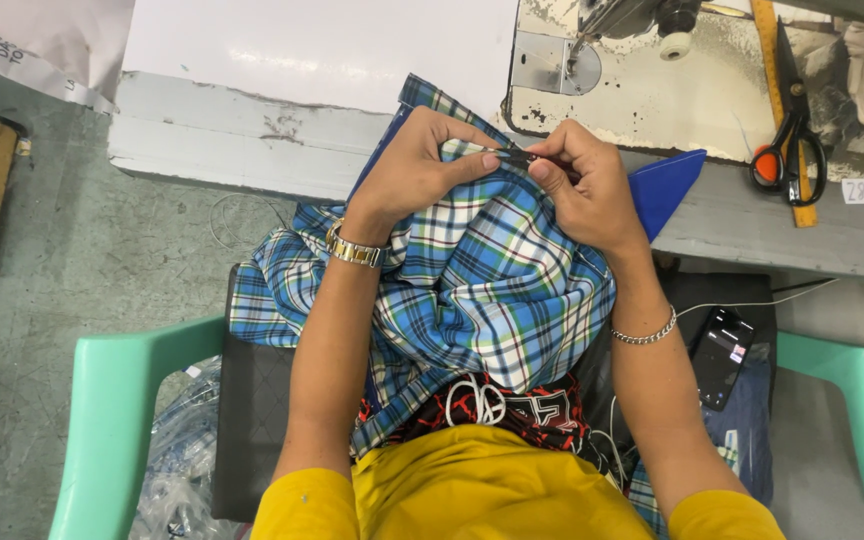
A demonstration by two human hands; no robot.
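A worn concrete floor [42,290] shows at the far left, beside the smooth mint-green plastic arm of a chair [112,400]. Crinkled clear plastic bags [182,450] lie under that arm. The left hand [417,165], with a metal link watch [354,249] on its wrist, pinches the top fold of a soft plaid cloth [482,290], checked in blue, white, green and black; its fingers [472,163] are curled close together on the fold. The cloth is bunched in the person's lap and rises to the chipped grey edge of the counter [232,140]. Between the two hands sits a small dark tool [518,157], thin and narrow; what kind it is cannot be told. The right hand [587,190] grips it with fingers [544,170] drawn tight, thumb meeting the left thumb over the cloth. A fine chain bracelet [645,334] circles the right wrist. Behind the hands lies a pointed piece of plain blue fabric [667,185], and above it the scuffed cream bed of a sewing machine [642,100]. A glossy black phone [720,357] rests by the right forearm. Farther right, on the counter, scissors [790,135] with orange and black loops lie across a yellow ruler [782,110]
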